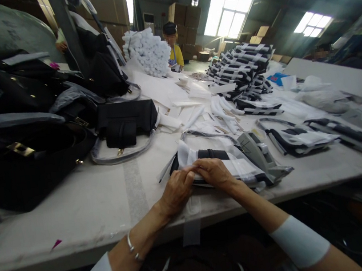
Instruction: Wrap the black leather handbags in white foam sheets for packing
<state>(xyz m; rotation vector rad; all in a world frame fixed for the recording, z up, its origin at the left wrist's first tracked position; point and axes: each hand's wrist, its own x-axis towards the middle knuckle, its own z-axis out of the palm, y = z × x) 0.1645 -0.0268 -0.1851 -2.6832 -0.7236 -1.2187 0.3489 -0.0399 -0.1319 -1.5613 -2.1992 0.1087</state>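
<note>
Both forearms reach in from the near side and angle inward, so that the left hand [177, 190] and the right hand [215, 173] meet over the front edge of a wrapped black bag [212, 154]. The left wrist is almost straight, the back of the hand up, with the fingers curled and the thumb side toward the other hand. The right hand arches over from its side, knuckles raised, fingers bent down and leftward. The fingertips of both come together at the white wrapping [186, 155] near the bag's left end; whether they pinch it or only press on it, I cannot tell.

The bag lies on the pale table [103, 204], close to the near edge and in front of the person. Its long axis runs from left to right, the right end slanting a little toward the near edge, and its strap [213, 134] loops out toward the far side. A grey tape dispenser [259, 153] stands against the right end. Farther right lies another wrapped bag [297, 137], and to the left a black handbag [128, 118] with its strap curving toward the person
</note>
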